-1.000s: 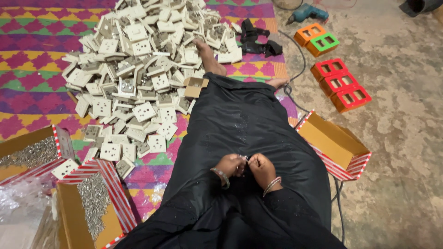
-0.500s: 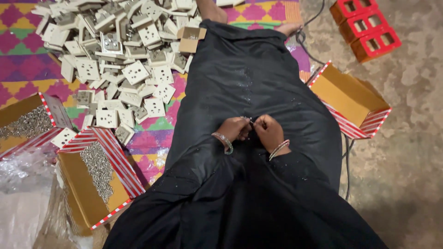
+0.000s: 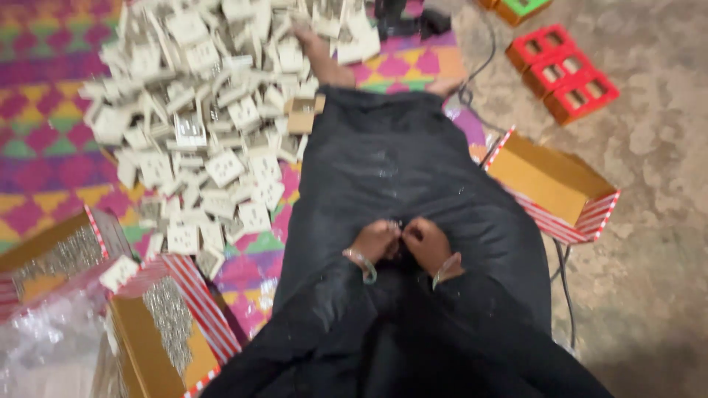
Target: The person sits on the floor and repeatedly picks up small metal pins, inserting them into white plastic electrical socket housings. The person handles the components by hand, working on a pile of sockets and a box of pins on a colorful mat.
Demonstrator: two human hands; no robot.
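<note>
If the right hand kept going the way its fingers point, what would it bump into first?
The right hand points inward at the left hand, nearly touching, so it would probably meet that hand first. Something tiny may sit between them; blur hides it.

White sockets (image 3: 221, 166) (multicoloured diamond mat (image 3: 44, 147))

— What's under me here?

— A woven mat (image 3: 51, 147) in pink, purple, green and yellow diamonds, spread over a bare concrete floor (image 3: 649, 191).

— And on my mat?

— A big heap of white switch plates (image 3: 199, 133) to my left, with a small brown cardboard piece (image 3: 301, 116) at its edge. Nearer me, two open cardboard boxes with red-and-white striped rims, one (image 3: 158, 332) beside my knee and one (image 3: 51, 254) further left, both holding small silvery bits.

— On the concrete?

— An empty striped box (image 3: 553, 184) to my right, red plastic frames (image 3: 564, 74) beyond it, and a black cable (image 3: 564, 280).
</note>
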